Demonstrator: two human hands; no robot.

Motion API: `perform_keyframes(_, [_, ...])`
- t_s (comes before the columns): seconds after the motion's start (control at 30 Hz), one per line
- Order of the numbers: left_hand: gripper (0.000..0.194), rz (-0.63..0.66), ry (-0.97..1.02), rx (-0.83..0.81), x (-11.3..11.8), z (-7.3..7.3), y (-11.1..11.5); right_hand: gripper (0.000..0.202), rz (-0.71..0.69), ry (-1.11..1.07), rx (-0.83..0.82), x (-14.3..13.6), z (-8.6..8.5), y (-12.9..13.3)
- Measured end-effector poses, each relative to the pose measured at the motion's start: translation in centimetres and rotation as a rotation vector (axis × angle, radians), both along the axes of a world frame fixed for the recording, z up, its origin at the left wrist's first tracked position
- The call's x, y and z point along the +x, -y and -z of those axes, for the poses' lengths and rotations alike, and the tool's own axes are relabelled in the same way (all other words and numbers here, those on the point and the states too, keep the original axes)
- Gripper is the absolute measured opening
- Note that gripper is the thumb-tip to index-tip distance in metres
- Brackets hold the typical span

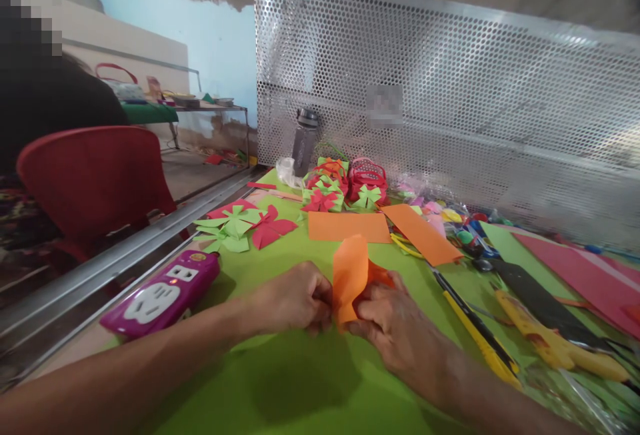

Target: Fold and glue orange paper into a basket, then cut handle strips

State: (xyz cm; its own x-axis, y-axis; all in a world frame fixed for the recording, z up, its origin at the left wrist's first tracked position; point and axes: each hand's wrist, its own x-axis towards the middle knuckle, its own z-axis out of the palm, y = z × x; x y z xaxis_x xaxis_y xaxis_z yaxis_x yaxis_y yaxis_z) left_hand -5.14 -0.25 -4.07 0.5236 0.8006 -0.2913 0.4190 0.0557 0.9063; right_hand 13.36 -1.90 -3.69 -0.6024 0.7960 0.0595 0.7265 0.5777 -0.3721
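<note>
A piece of orange paper (349, 275), bent and standing up, is between my hands above the green table surface. My right hand (387, 315) grips its right side, with the thumb low on the front and the fingers curled behind a folded part. My left hand (300, 296) is closed at the left edge of the paper, its fingertips pinched and partly hidden. Just beyond lie an orange paper strip (349, 227) and a second orange strip (423, 234), which slants to the right.
On the left are a purple power strip (165, 295) and green paper flowers (235, 225). Small red baskets (369, 178) and a bottle (304, 142) stand at the back. A yellow cutter (475, 328) and a yellow glue gun (555, 338) lie right. A person sits beyond the red chair (95, 182).
</note>
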Motion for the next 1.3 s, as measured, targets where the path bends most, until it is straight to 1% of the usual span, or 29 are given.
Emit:
perform_keyframes(0.2, [0.021, 0.028, 0.030, -0.009, -0.2, 0.4, -0.2, 0.017, 0.011, 0.013, 0.009, -0.2, -0.1, 0.1])
perform_keyframes(0.47, [0.028, 0.070, 0.105, -0.079, -0.4, 0.1, -0.6, 0.015, 0.045, 0.012, 0.024, 0.0, -0.6, 0.2])
perform_keyframes(0.63, [0.035, 0.054, 0.158, -0.129, -0.4, 0.1, -0.6, 0.015, 0.059, 0.041, 0.027, 0.2, -1.1, 0.3])
perform_keyframes(0.77, [0.040, 0.041, 0.211, -0.166, -0.1, 0.2, -0.4, 0.013, 0.081, 0.054, 0.012, 0.4, -1.1, 0.0])
perform_keyframes(1.07, [0.038, 0.010, 0.240, -0.084, 0.4, -0.2, 0.4, 0.019, 0.091, 0.016, 0.032, 0.5, -1.4, -0.2])
perform_keyframes(1.2, [0.037, 0.043, 0.226, -0.014, 0.4, -0.1, 0.4, 0.025, 0.103, -0.020, -0.016, 0.4, -2.0, -0.2])
perform_keyframes(1.3, [0.036, 0.051, 0.205, 0.009, 0.3, -0.1, 0.3, 0.026, 0.127, -0.015, -0.039, 0.3, -2.2, -0.2])
